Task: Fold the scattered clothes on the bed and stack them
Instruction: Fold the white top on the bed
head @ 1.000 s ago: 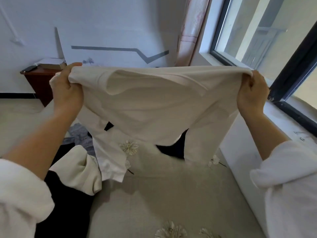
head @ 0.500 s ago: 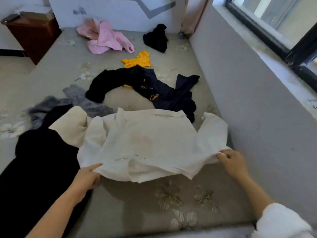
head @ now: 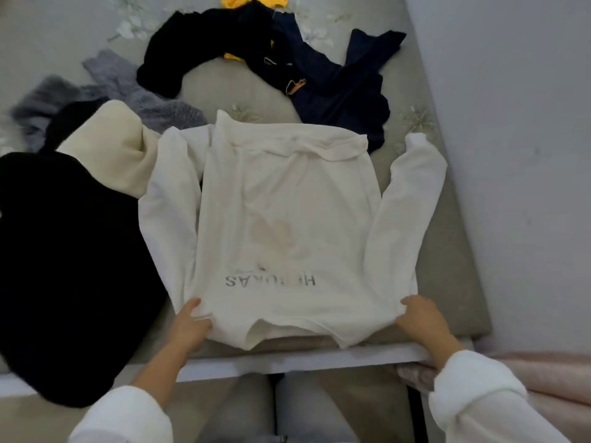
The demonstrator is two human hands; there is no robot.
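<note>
A white long-sleeved shirt lies flat on the bed, its near edge at the bed's front, sleeves spread to both sides, grey mirrored lettering showing through. My left hand grips its near left corner. My right hand holds the near right corner, fingers curled over the cloth. Scattered clothes lie behind: a dark navy garment, a black one, a grey knit, a yellow piece.
A large black garment with a cream lining covers the bed's left side, partly under the shirt's left sleeve. A grey wall runs along the right. The white bed frame edge crosses in front of my legs.
The shirt, held up in the air a second ago, has been laid flat on the bed and pulled toward the near edge. Both hands kept their hold. My view tilted down.
</note>
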